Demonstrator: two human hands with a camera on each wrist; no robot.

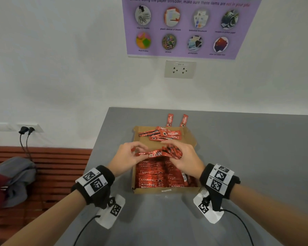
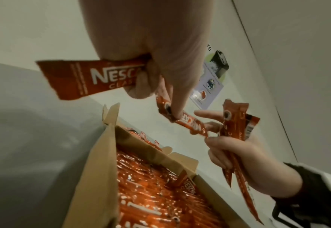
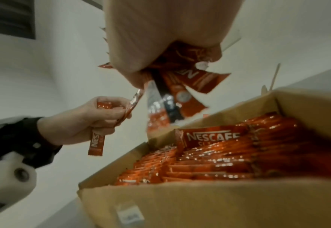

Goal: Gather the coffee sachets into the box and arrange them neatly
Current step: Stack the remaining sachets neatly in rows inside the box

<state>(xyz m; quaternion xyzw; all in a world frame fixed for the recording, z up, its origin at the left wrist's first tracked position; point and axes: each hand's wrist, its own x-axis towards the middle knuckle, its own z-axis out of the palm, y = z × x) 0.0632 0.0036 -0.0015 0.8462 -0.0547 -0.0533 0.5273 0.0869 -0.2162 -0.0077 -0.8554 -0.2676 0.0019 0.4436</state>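
Observation:
An open cardboard box [image 1: 169,190] sits on the grey table, its near half packed with rows of red Nescafe sachets [image 1: 160,176]. A few loose sachets [image 1: 163,134] lie on the box's far flap. Two more sachets [image 1: 176,120] lie on the table beyond the box. Both hands hover above the box's middle. My left hand [image 1: 130,157] pinches sachets [image 2: 90,77], one reaching across to the right hand. My right hand [image 1: 183,157] grips a bundle of several sachets [image 3: 180,86].
The table [image 1: 238,157] meets a white wall with a power socket [image 1: 180,69] and a purple poster [image 1: 190,25]. To the left stands a wooden bench [image 1: 52,174] with grey and red clothing [image 1: 11,181]. Cables run from my wrist cameras.

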